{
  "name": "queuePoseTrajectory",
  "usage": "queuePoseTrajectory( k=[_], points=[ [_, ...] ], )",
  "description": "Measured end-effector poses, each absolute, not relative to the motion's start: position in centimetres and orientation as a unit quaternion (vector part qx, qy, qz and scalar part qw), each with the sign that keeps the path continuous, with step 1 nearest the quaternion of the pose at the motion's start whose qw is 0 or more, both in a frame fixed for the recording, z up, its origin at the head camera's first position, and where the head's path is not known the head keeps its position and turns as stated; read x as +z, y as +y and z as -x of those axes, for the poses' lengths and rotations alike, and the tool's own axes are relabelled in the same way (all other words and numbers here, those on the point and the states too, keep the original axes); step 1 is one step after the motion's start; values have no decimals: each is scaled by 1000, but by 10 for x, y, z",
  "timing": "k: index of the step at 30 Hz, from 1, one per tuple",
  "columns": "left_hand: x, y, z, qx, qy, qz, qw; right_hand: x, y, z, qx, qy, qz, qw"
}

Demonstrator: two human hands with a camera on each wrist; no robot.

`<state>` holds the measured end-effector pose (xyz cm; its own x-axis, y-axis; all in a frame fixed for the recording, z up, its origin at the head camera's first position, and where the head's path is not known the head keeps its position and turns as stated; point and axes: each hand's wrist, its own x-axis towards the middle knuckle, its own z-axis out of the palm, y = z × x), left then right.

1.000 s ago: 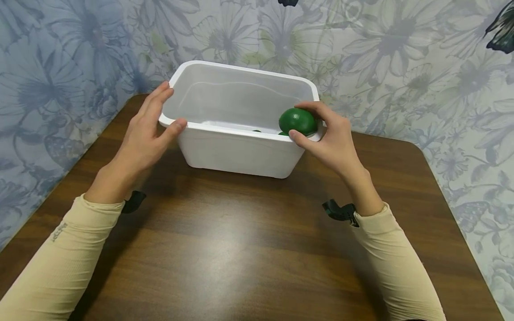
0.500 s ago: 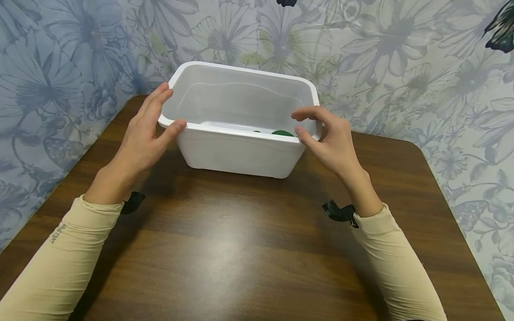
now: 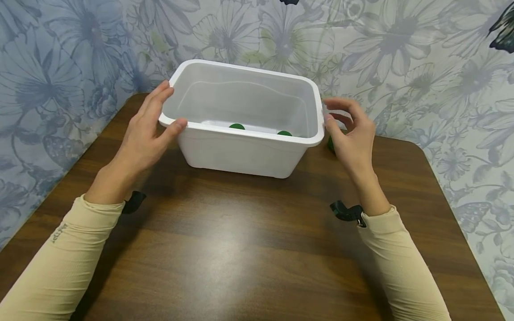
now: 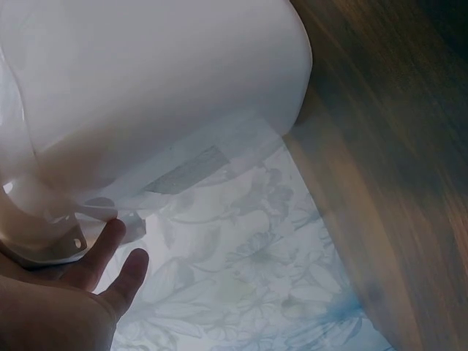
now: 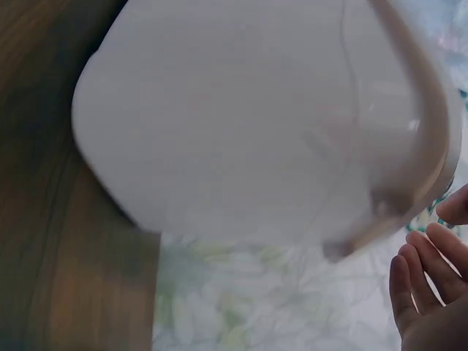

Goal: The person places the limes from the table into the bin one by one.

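Note:
A white plastic tub [image 3: 237,154] stands on the wooden table. My left hand [image 3: 140,129] rests on its left front corner, thumb on the front rim and fairly straight fingers along the left rim. Inside the tub, the tops of two green fruits, one left [image 3: 237,126] and one right [image 3: 284,133], show above the front rim; their lower parts are hidden. My right hand [image 3: 353,136] is beside the tub's right end, its fingers bent loosely with nothing held. Behind that hand, a green thing [image 3: 330,145] is mostly hidden. In the right wrist view, the right fingers [image 5: 431,270] look apart from the tub.
The brown table [image 3: 225,249] stretches in front of the tub. A flower-patterned wall [image 3: 385,53] rises close behind. Dark straps [image 3: 347,211] stick out from the wrists.
My right hand let go of a glossy green oval fruit inside the tub, then moved right, out past the rim. One green fruit's top now shows farther left inside. My left hand stayed still.

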<state>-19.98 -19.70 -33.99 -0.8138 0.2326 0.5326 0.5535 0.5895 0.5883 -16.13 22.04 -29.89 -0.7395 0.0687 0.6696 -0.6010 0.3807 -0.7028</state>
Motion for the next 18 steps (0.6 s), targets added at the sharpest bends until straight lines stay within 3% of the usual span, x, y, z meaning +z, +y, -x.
queuePoseTrajectory(
  k=[18],
  points=[
    [-338, -197, 198, -383, -876, 220, 193, -343, 286, 194, 462, -844, -43, 270]
  ],
)
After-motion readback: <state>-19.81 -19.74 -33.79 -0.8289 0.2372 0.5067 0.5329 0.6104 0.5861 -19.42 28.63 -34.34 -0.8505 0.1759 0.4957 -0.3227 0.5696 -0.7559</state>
